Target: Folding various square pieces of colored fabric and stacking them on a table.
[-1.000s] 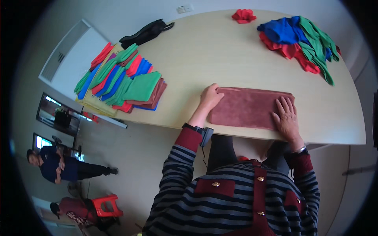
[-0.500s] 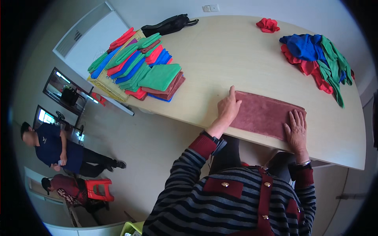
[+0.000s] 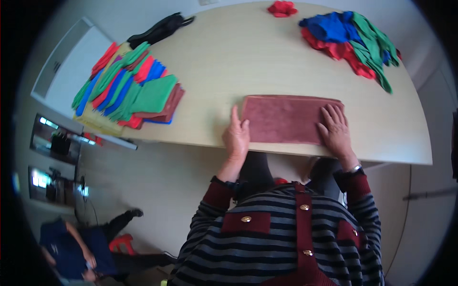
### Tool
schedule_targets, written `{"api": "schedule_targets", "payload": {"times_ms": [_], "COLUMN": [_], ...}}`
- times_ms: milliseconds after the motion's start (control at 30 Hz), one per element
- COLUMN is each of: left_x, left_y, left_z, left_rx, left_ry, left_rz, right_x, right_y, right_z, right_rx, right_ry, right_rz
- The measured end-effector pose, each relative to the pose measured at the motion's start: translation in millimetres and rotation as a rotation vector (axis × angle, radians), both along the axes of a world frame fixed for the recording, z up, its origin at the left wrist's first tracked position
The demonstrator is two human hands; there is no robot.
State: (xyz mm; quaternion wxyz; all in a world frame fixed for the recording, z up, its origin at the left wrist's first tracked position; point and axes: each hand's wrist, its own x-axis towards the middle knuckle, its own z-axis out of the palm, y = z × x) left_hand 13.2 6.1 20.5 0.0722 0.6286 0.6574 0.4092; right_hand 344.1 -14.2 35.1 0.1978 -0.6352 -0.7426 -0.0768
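A folded reddish-brown cloth, like a towel, lies flat at the near edge of the table. My left hand stands on its side at the cloth's left end, fingers extended and thumb apart, holding nothing. On the cloth's right end rests my right hand, palm down with its fingers stretched out. To the left is a pile of folded cloths in green, red, blue and brown. A loose heap of blue, green and red cloths sits at the far right.
A crumpled red cloth lies at the table's far edge. Behind the folded pile is a black bag. Yellow material shows under the pile. A person in a dark blue shirt is at the lower left, near a red stool.
The whole view has turned and shifted, so the table sits higher and the cloth looks more level. Both hands stay at the cloth's ends. The person in dark blue appears lower and nearer.
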Motion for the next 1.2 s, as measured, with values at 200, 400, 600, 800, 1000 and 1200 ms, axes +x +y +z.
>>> {"api": "schedule_targets", "payload": {"times_ms": [200, 400, 600, 800, 1000, 1200], "left_x": [-2, 5, 29, 63, 59, 49], "left_y": [-1, -6, 0, 24, 22, 23], "left_z": [-1, 13, 35, 9, 7, 10], "left_rx": [0.019, -0.08, 0.192, 0.032, -0.133, -0.214], "left_ry": [0.183, 0.237, 0.519, 0.489, 0.582, 0.596], "left_rz": [0.019, 0.023, -0.248, -0.526, -0.463, -0.405], "right_x": [-1, 0, -69, -99, -17, 25], "right_y": [1, -5, -9, 1, 25, 22], "right_z": [2, 8, 24, -9, -10, -3], "right_rx": [-0.065, -0.063, -0.007, -0.065, -0.045, -0.106], "right_ry": [0.008, 0.001, 0.076, 0.049, 0.027, 0.08], "right_rz": [0.019, 0.003, 0.208, 0.229, -0.02, -0.161]}}
